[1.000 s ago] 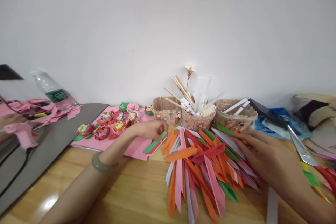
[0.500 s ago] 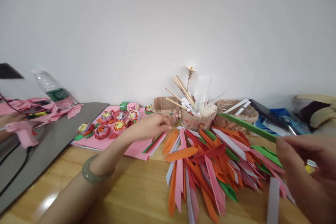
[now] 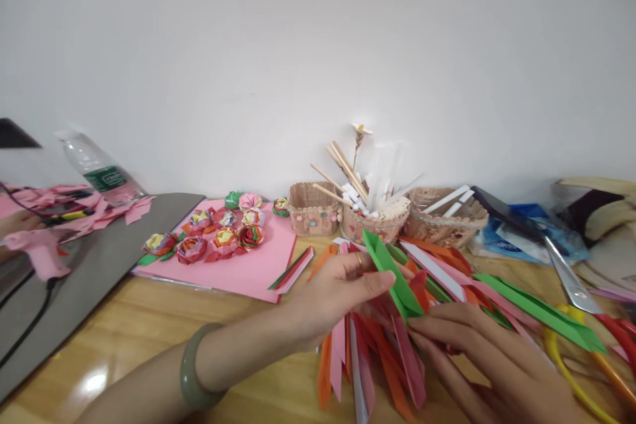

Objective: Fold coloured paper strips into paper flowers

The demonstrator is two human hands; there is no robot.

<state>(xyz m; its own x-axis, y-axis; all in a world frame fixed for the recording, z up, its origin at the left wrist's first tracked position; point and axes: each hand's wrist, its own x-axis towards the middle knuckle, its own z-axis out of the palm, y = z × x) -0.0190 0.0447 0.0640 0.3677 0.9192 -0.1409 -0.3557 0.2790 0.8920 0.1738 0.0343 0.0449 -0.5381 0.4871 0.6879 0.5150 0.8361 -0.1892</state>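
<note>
Over a heap of folded paper strips in orange, pink, white and red, both hands meet on a green folded paper strip. My left hand, a ring on one finger and a bangle on the wrist, pinches its upper part between thumb and fingers. The fingertips of my right hand close on its lower end. Another green strip lies to the right of the heap. A short stack of strips rests to the left.
Paper flowers sit on a pink sheet. Baskets with sticks and swabs stand by the wall. Scissors lie right. At far left are a bottle and a pink glue gun beside another person's hand.
My left hand has moved right and down to the heap. My right hand has moved left, bringing the green strip to the middle, where both hands now hold it.
</note>
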